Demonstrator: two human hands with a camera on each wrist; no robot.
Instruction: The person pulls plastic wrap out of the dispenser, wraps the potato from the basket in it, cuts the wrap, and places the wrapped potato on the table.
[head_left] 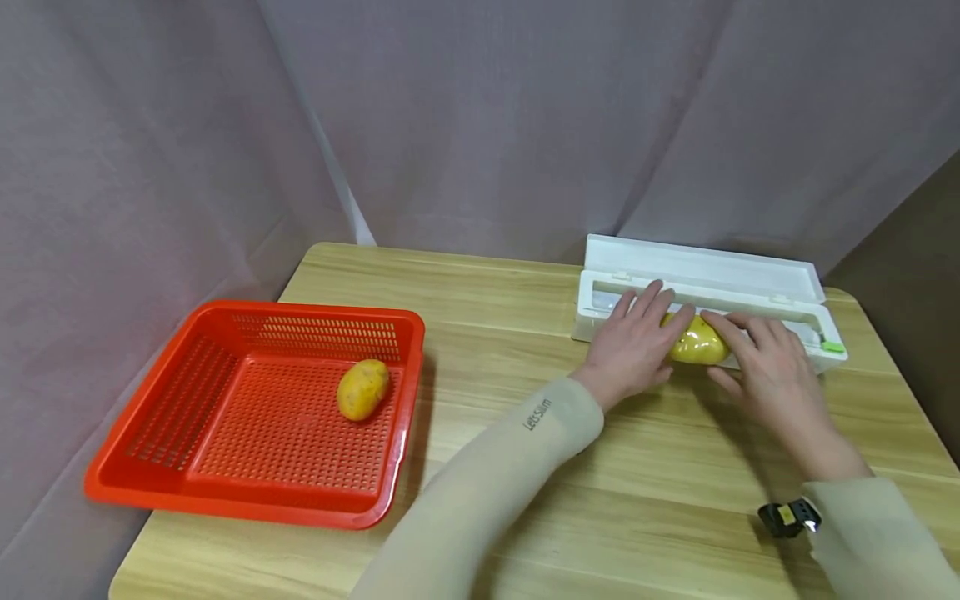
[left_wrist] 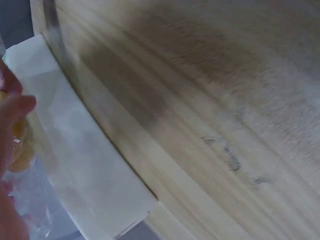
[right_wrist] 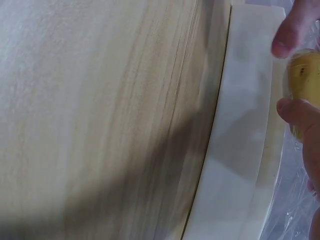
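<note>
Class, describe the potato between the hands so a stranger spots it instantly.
On the table, find the open white box. Over it, between left hand and right hand, is the potato, glossy in clear film, unlike the bare potato in the red basket.

The oval potato in clear film (head_left: 697, 345) is yellow with dark specks. Along the far edge of the tan wooden table (head_left: 495, 321), streaked with browner grain, the long plastic box (right_wrist: 245, 95) is white, a green piece (head_left: 832, 347) at its right end. Over the left edge, the perforated plastic basket (head_left: 277, 425) is red; its oval bare potato (head_left: 363, 389) is yellow with brownish blotches. The left cloth sleeve (head_left: 480, 500) is beige, dark-lettered.
</note>
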